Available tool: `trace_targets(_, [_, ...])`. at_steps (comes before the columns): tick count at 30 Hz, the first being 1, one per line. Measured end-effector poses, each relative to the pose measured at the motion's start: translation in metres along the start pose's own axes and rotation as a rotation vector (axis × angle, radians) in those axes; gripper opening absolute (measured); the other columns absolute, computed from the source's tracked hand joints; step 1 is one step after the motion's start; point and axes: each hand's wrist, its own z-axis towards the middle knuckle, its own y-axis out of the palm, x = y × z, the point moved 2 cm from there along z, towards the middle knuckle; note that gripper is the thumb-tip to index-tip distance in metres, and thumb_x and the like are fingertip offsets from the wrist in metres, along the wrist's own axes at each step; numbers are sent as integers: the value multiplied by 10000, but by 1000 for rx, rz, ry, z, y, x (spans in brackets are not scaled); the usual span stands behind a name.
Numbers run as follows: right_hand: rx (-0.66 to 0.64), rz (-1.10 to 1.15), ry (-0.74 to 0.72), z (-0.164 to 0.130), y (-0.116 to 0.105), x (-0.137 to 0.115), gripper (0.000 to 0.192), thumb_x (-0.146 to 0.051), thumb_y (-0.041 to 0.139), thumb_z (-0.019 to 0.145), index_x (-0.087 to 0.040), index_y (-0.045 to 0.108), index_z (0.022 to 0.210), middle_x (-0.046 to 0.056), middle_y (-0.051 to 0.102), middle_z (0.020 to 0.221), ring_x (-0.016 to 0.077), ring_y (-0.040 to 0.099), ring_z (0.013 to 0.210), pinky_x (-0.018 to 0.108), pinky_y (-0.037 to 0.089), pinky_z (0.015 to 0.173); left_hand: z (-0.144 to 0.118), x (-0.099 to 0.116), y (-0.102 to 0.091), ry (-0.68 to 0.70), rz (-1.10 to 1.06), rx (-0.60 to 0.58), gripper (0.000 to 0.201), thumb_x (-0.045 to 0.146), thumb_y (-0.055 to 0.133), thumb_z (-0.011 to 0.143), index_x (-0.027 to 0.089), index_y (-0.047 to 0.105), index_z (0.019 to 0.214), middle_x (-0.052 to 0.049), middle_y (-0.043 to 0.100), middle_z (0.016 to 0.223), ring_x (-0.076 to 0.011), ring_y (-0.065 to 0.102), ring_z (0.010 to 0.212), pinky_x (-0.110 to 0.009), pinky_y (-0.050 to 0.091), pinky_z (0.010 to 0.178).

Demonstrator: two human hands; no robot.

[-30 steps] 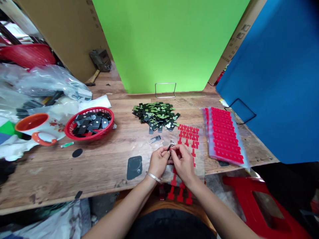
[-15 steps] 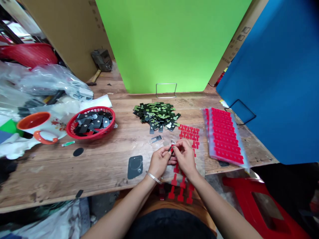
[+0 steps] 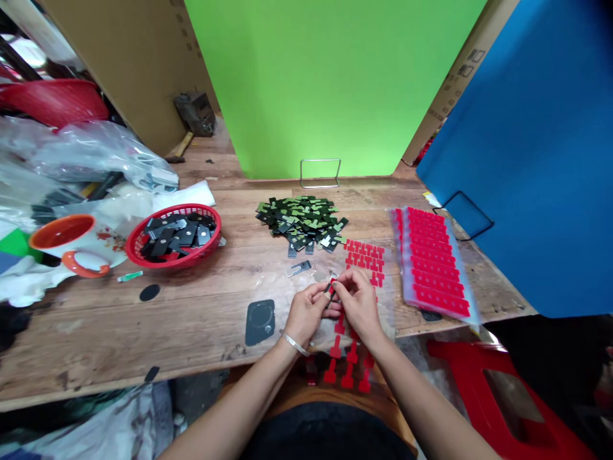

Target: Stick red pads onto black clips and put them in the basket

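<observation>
Between the fingers of my left hand [image 3: 303, 314] is a small black plate [image 3: 328, 291], held tilted above the table. My right hand [image 3: 360, 308] pinches a small red T-shaped sticker [image 3: 332, 282] against that plate; fingertips hide much of both. Beneath the hands lies a clear sheet of red T-shaped stickers [image 3: 364, 260], its near end hanging over the table edge. One loose black and silvery plate [image 3: 300, 268] rests just beyond my left hand. Farther back is a heap of black and green plates [image 3: 301, 220].
On the left stand a red basket [image 3: 135, 255] of black plates and an orange-rimmed mug [image 3: 103, 249]. Stacked red sticker sheets [image 3: 433, 262] lie at the right. A green board [image 3: 330, 89] and a blue board [image 3: 536, 166] rise behind. A red stool [image 3: 460, 370] is below right.
Almost nothing differs. Both hands stay together at the same spot, with only a slight shift of the fingers; the view has moved a little.
</observation>
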Motion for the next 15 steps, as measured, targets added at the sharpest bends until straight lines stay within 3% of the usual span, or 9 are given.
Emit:
trace_targets(5, [66,25,24,-6,4,-5,56,-233,543,754,-192,546,792,18,517,837,128,517,695,248,437,635,-1,-1,0,49,-4,-8,392,279,653,699,90,582,1035,-73,682,789,-143,640,606,-262,528,614])
trace_targets(8, [95,130,110,-4,4,-6,272,-253,593,721,-207,513,977,23,527,915,105,524,633,235,450,582,-2,0,-2,62,1,-19,384,279,642,712,88,577,1039,-77,679,809,-139,636,606,-265,526,621])
trace_targets(10, [43,233,202,-1,2,-5,421,-267,632,689,-214,472,1075,19,541,914,96,524,571,226,446,521,-3,2,-2,57,7,-22,388,280,641,716,86,573,1044,-82,676,816,-137,633,617,-257,523,620])
trace_targets(13, [-158,337,276,4,0,-6,240,-303,617,709,-172,571,906,10,585,759,116,545,569,228,440,520,-7,6,-2,59,27,-38,384,281,637,723,91,571,1049,-82,672,820,-131,630,640,-247,518,634])
trace_targets(15, [-199,360,272,4,-2,-9,166,-321,605,724,-158,600,756,11,600,682,127,552,592,230,435,550,-10,9,1,66,46,-80,377,279,633,731,103,568,1057,-79,669,840,-125,629,667,-246,515,666])
